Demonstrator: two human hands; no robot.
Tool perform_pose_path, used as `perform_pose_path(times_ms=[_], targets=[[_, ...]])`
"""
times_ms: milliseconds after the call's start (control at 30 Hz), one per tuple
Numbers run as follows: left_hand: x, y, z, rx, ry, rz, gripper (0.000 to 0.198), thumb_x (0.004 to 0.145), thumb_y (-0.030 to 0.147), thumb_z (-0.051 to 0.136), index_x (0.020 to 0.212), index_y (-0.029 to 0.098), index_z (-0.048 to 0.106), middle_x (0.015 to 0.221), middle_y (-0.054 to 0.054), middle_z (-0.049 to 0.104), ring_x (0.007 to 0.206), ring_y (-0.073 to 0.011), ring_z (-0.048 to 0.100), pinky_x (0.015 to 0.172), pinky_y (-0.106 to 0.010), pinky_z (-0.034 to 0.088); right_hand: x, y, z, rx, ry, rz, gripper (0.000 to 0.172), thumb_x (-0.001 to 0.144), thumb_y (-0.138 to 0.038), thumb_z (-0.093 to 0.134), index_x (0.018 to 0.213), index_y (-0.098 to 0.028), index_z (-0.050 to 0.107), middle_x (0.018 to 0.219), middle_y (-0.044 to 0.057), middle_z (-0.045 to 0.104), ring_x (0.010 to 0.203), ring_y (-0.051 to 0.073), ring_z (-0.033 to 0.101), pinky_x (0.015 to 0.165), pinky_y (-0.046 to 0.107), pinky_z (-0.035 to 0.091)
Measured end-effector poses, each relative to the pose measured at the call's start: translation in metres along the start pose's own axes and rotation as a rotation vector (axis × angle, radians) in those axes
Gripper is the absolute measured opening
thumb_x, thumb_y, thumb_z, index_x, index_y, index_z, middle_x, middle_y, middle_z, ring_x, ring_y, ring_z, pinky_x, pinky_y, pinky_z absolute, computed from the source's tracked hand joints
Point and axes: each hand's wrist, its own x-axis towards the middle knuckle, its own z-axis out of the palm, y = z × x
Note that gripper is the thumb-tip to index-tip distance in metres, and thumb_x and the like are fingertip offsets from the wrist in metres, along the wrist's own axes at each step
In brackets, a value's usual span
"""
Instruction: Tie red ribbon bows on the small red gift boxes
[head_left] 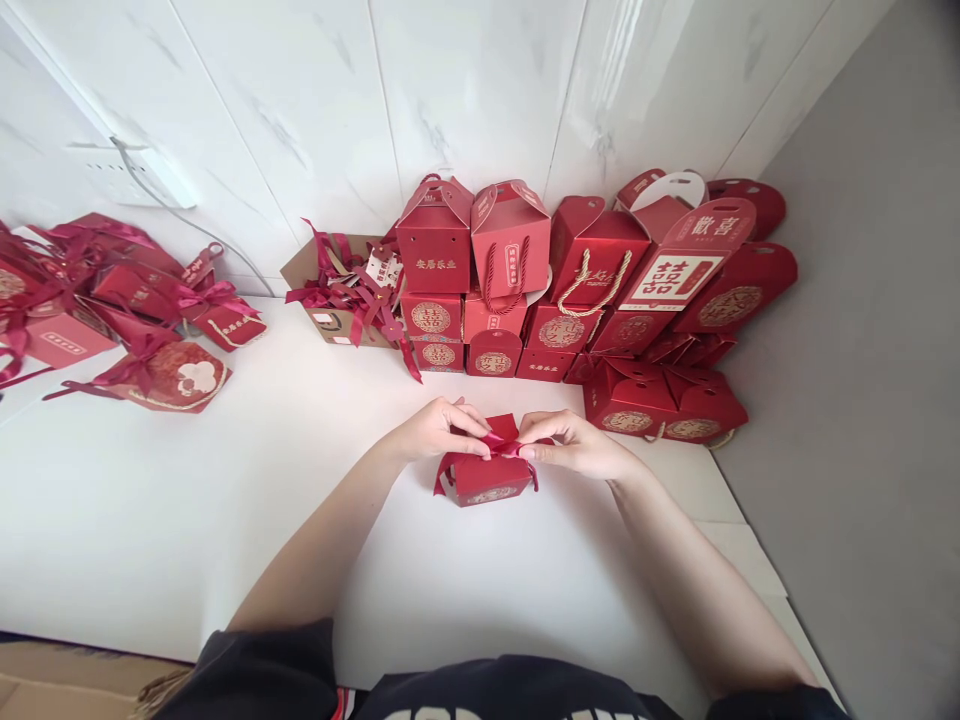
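A small red gift box (484, 480) with gold print stands on the white table (187, 500) just in front of me. A dark red ribbon (497, 446) runs over its top, and its ends hang down both sides. My left hand (439, 428) pinches the ribbon from the left. My right hand (570, 443) pinches it from the right. The fingertips of both hands meet above the box.
A stack of finished red boxes (592, 290) with handles lines the tiled wall behind. A brown carton of ribbons (345, 290) sits to their left. Flat red boxes and ribbons (112, 310) lie at far left. The grey floor (862, 400) borders the table's right edge.
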Motion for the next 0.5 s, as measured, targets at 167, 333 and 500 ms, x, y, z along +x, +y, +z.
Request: perform_pose_path(times_ms=[167, 333, 500], targets=[[0.000, 0.000, 0.001, 0.044, 0.051, 0.007, 0.029, 0.065, 0.042, 0.081, 0.086, 0.022, 0.079, 0.091, -0.005, 0.072, 0.088, -0.0178, 0.065, 0.119, -0.046, 0.007, 0.005, 0.007, 0.013, 0.003, 0.101, -0.036, 0.026, 0.082, -0.045, 0.068, 0.093, -0.023, 0.077, 0.077, 0.003, 0.058, 0.069, 0.014, 0.054, 0.066, 0.030, 0.046], [0.000, 0.003, 0.002, 0.130, 0.049, 0.007, 0.028, 0.068, 0.043, 0.079, 0.087, 0.023, 0.078, 0.080, -0.001, 0.071, 0.079, -0.0139, 0.065, 0.119, -0.046, 0.003, 0.007, 0.007, 0.023, -0.082, 0.112, -0.102, 0.026, 0.090, -0.043, 0.059, 0.103, -0.027, 0.075, 0.085, 0.004, 0.058, 0.073, 0.015, 0.056, 0.067, 0.030, 0.047], [-0.002, 0.007, -0.002, 0.137, 0.023, 0.005, 0.025, 0.069, 0.041, 0.078, 0.085, 0.021, 0.078, 0.080, -0.001, 0.072, 0.079, -0.0141, 0.065, 0.120, -0.045, 0.006, 0.006, -0.003, 0.024, -0.159, 0.111, -0.100, 0.024, 0.092, -0.040, 0.056, 0.100, -0.025, 0.073, 0.088, 0.005, 0.061, 0.072, 0.015, 0.056, 0.066, 0.029, 0.047]])
